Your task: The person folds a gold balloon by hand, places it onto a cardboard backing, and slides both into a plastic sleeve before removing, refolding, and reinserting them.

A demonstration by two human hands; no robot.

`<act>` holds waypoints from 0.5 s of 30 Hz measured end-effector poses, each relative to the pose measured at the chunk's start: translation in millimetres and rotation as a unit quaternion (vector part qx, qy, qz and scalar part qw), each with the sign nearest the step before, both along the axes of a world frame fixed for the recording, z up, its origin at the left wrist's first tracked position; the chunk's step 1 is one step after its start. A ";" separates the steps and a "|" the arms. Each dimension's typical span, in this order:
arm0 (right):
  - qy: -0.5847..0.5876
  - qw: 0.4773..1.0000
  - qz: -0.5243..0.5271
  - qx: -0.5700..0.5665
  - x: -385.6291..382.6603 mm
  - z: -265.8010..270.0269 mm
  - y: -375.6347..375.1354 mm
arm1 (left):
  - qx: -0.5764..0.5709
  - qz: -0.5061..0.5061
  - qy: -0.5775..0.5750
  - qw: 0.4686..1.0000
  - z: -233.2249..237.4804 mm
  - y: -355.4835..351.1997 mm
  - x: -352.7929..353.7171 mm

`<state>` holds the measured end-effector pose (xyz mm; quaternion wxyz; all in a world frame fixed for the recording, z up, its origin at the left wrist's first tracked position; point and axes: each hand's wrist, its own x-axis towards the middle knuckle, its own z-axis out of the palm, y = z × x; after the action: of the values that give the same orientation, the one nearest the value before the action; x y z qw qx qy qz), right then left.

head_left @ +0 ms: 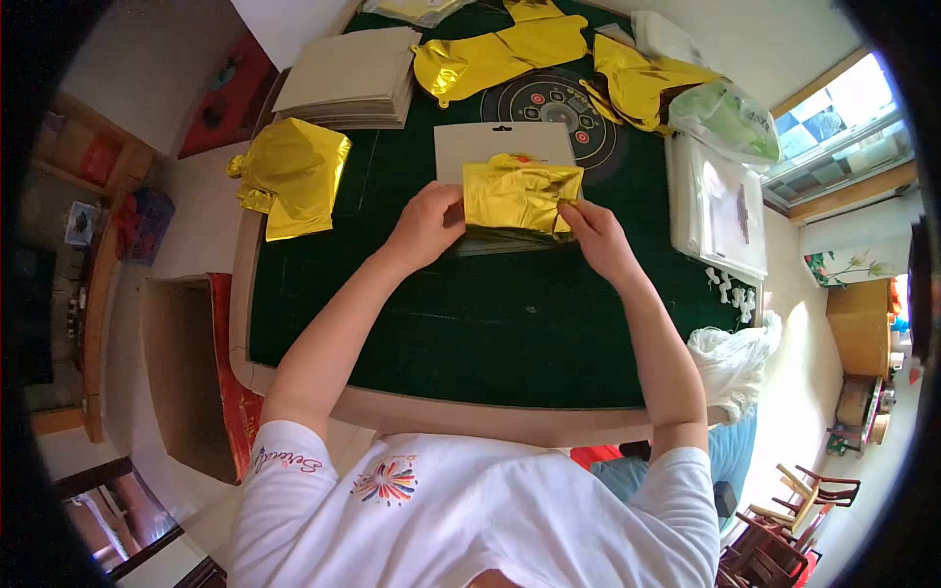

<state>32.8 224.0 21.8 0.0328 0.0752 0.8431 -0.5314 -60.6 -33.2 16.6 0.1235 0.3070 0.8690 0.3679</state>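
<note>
Here we are, apparently folding the gold foil (520, 201) flat over the grey card (456, 147) at the counter (480, 338): left hand (428, 225) gripping one edge, right hand (600, 238) pinching the other. Next calls for even, gentle tension.

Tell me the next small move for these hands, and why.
Probably smooth the right part of the folded gold foil flat: it looks creased there, the right hand pinches that side, and the left hand is at the opposite edge, where it could steady the foil.
</note>
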 end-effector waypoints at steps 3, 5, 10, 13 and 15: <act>-0.022 0.997 -0.047 -0.050 -8.8 -5.1 -2.4 | 0.086 -0.001 -0.046 0.995 -9.8 -4.4 -3.0; -0.034 0.993 -0.070 -0.094 -8.7 -6.0 -3.2 | 0.108 0.001 -0.064 0.992 -7.5 -5.4 2.6; 0.008 0.998 0.027 0.056 33.3 8.9 -8.8 | 0.152 -0.019 -0.113 0.982 10.9 -9.5 45.4; 0.012 0.997 0.064 0.049 84.2 14.9 -20.9 | 0.024 -0.063 0.077 0.995 2.1 -33.5 93.6; 0.144 0.982 0.101 0.064 106.6 5.2 -26.3 | 0.056 -0.065 0.074 0.994 6.9 -37.1 114.2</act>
<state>139.4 197.7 27.0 -0.0401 -0.0851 0.8746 -0.4757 53.6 -70.2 23.4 0.0650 0.3957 0.8321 0.3831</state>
